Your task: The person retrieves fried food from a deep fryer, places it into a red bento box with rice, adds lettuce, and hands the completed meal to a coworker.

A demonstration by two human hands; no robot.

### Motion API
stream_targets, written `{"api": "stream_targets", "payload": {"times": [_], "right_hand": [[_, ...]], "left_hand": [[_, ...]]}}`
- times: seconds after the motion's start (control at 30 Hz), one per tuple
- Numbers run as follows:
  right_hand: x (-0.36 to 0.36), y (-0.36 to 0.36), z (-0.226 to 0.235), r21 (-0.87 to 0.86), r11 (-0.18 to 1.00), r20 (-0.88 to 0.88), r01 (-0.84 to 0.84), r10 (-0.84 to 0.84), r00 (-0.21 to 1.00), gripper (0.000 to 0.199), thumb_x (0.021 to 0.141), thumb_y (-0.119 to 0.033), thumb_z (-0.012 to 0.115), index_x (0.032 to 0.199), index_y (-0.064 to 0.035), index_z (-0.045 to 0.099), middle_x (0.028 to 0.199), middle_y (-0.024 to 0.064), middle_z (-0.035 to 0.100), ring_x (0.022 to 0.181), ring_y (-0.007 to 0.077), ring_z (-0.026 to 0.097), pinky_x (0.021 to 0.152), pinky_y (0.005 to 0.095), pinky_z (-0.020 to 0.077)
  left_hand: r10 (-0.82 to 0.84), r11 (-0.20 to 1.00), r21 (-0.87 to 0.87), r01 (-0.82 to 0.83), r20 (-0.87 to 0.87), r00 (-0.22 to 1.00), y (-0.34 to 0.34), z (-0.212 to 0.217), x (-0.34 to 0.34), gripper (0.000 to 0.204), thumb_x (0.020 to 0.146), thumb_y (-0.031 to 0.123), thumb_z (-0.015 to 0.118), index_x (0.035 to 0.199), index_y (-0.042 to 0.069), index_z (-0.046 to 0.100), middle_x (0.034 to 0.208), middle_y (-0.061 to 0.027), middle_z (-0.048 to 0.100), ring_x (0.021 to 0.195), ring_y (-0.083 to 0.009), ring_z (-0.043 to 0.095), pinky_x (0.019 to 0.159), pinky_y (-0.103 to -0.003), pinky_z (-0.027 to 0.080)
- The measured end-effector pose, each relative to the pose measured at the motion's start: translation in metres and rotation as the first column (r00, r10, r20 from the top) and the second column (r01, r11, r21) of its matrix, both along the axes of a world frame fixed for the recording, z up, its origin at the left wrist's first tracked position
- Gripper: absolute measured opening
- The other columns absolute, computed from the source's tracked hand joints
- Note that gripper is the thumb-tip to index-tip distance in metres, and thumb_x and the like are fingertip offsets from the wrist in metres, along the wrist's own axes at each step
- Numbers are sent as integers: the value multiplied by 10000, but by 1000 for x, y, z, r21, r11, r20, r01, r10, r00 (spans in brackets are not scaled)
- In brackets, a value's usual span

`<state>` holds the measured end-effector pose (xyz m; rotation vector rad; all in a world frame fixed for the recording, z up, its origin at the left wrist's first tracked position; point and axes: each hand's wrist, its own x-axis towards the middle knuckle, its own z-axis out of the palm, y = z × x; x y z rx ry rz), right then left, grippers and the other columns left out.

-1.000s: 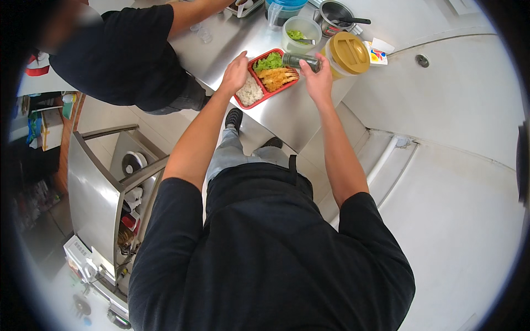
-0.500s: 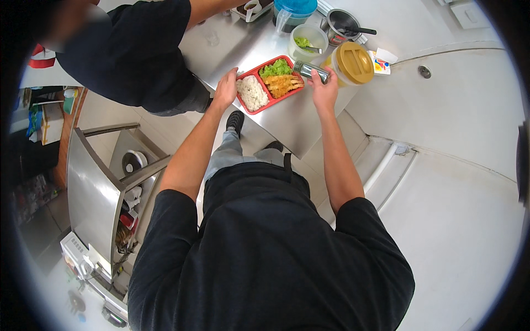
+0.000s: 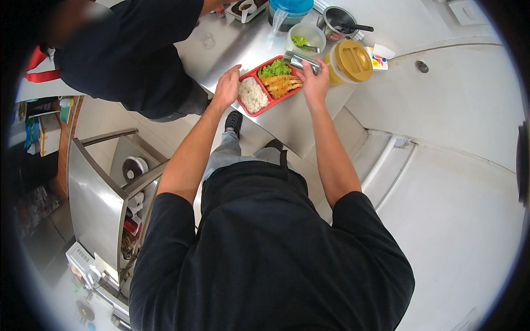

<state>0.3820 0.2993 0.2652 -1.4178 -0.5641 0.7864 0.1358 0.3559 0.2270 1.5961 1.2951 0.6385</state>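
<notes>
A red two-part bento box (image 3: 269, 106) sits on the steel counter. White rice (image 3: 253, 96) with dark specks fills its left compartment; green lettuce (image 3: 274, 69) and golden breaded fried pieces (image 3: 282, 86) share the right one. My right hand (image 3: 314, 81) grips a small clear-and-silver shaker (image 3: 302, 62), tilted nearly sideways over the box's far right corner. At the box's left edge rests my left hand (image 3: 227, 87), its fingers stretched out, holding nothing; I cannot tell whether it touches the rim.
Behind the box stand a lettuce tub (image 3: 307, 39), a blue-lidded pitcher (image 3: 291, 7), a metal pot (image 3: 340, 25) with a dark-handled utensil and a yellow-lidded container (image 3: 352, 62). A co-worker in black (image 3: 132, 60) stands at the left. A clear cup (image 3: 207, 39) is on the counter (image 3: 232, 44).
My right hand has shifted the shaker leftward and a little farther away, over the lettuce side. My left hand stays by the box. The co-worker's arm has moved slightly.
</notes>
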Motion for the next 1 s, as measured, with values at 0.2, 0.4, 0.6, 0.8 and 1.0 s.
{"api": "stream_targets", "payload": {"times": [0.2,0.4,0.6,0.8,1.0], "right_hand": [[7,-22,1,-61,998,-776,-9,-42,630,443,963,-297,629,1253,-5,466,1070,153,601,868,268,632,803,367,592],[-19,-25,-2,36,982,-898,-185,113,425,324,964,-327,606,1143,-59,579,1012,78,627,808,197,618,740,308,577],[-45,-1,11,82,951,-870,-298,214,445,488,956,-426,611,1265,-54,543,1193,136,562,1054,206,571,890,373,531],[-33,-23,28,-47,909,-695,-414,268,667,444,964,-349,622,1253,-18,553,1078,121,612,926,207,631,831,371,548],[-20,-108,25,-209,901,-674,-381,150,723,310,963,-258,631,1165,-26,592,966,73,636,852,167,633,769,335,540]], "left_hand": [[-143,938,294,183,-151,978,-8,48,20,509,905,236,572,1347,-10,525,1344,-237,553,1226,-379,542,1051,-405,415],[-428,844,286,454,-150,891,-5,122,57,590,816,245,729,1349,70,544,1254,-208,591,1145,-374,585,978,-414,471],[-382,845,246,475,-345,858,16,151,55,463,823,176,724,1255,60,608,1121,-213,609,1052,-386,609,915,-451,490],[-73,862,450,235,-348,935,56,151,60,391,831,132,727,1200,51,627,1137,-238,594,1036,-416,609,885,-468,505],[162,856,503,122,-484,860,166,144,61,433,799,168,749,1202,55,638,1149,-253,615,1055,-420,616,902,-477,517]]}}
